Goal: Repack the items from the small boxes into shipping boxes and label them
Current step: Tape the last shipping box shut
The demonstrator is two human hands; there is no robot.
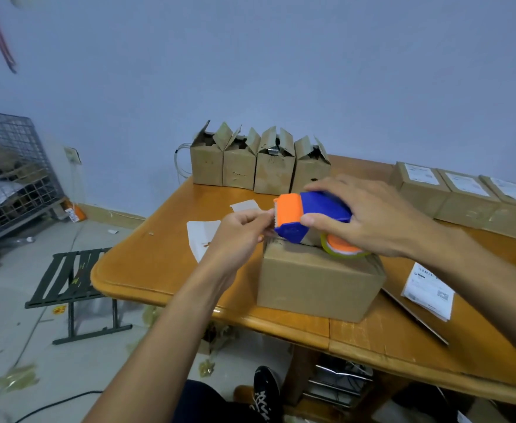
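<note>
Your right grip (pixel 369 218) is clamped over the blue-and-orange plastic tape dispenser (pixel 320 209), thumb on the near side and fingers across the top. Your left grip (pixel 238 233) is pinched together at the toothed orange nose, most likely on the clear tape end (pixel 271 212), though the film itself is too faint to make out.

The dispenser sits on top of the closed brown corrugated shipping box (pixel 317 285), which stands at the middle of the orange wooden worktop (pixel 159 254). From that box, the row of small open-flapped cardboard boxes (pixel 256 166) stands at 12 o'clock, three labelled sealed boxes (pixel 464 196) at 2 o'clock, and a printed white label sheet (pixel 430 291) at 4 o'clock.

Expect the dispenser to be light and rigid, so hold its body and stay off the teeth. The tape is probably thin and sticky and will fold onto itself if it goes slack. The box looks stiff at its edges and softer along the flap seam, and it may slide, so bear down as you pull.
</note>
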